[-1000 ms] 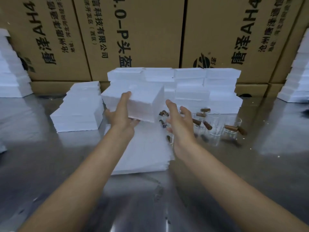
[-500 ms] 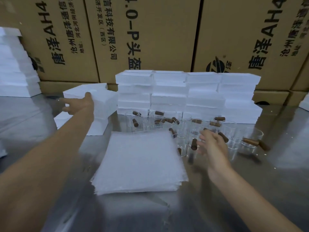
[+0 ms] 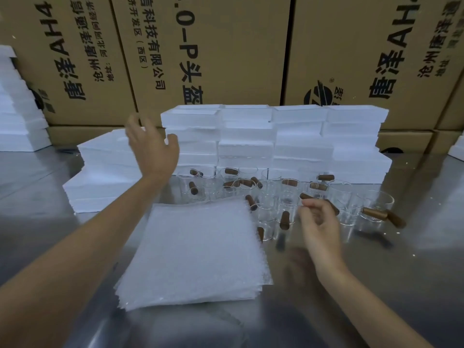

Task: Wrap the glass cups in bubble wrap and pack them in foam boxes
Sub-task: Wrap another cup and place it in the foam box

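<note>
A stack of bubble wrap sheets [image 3: 198,252] lies on the steel table in front of me. Behind and to its right stand several clear glass cups [image 3: 288,194] with brown wooden handles. White foam boxes [image 3: 276,141] are stacked in rows behind the cups, and another foam pile [image 3: 105,172] sits at the left. My left hand [image 3: 153,146] hovers open in the air between the left pile and the rows, holding nothing. My right hand [image 3: 319,222] hangs over the cups with loosely curled fingers near a brown handle; it holds nothing that I can see.
Large printed cardboard cartons [image 3: 200,59] form a wall behind the table. More white foam stacks [image 3: 20,109] stand at the far left, and one shows at the right edge [image 3: 457,151]. The steel tabletop [image 3: 376,285] is bare at the right front.
My left hand set a foam box on the left pile, let go and swung back toward the middle, now empty. My right hand moved right and forward over the cups.
</note>
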